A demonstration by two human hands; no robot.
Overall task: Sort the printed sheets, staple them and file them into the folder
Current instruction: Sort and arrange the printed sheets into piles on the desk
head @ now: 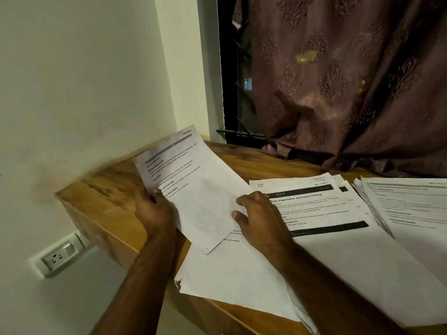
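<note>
White paper, thin and slightly curled: a printed sheet [193,187] held up, tilted, over the left end of the wooden desk [113,187], its blurred text readable only in scraps, "SECTION" in the top corner and "REQUIRED PROPS" lower down. Pinched at its lower left edge by the left hand [154,211], thumb over the print and fingers curled behind. Met at its right edge by the right hand [258,218], fingers bent loosely onto the paper; whether truly gripped there or merely touched, cannot tell. Beneath both hands, blank-looking sheets [242,281] spread flat and overhanging the desk's front edge, one corner ragged. Just right of the right hand, a small stack of pages [314,206] lying flat, topped by a page headed "SECTION 1" with a black band and a bold title ending "Rack Organization and Insole Cleaning", a second black bar along its foot. Further right, a thicker fanned pile [406,209] of text pages, too blurred to read. Behind, an embossed brown curtain [338,81] draped onto the desk before a dark barred window [237,93]. On the pale wall [72,93] below the desk, a white socket plate [58,257].
</note>
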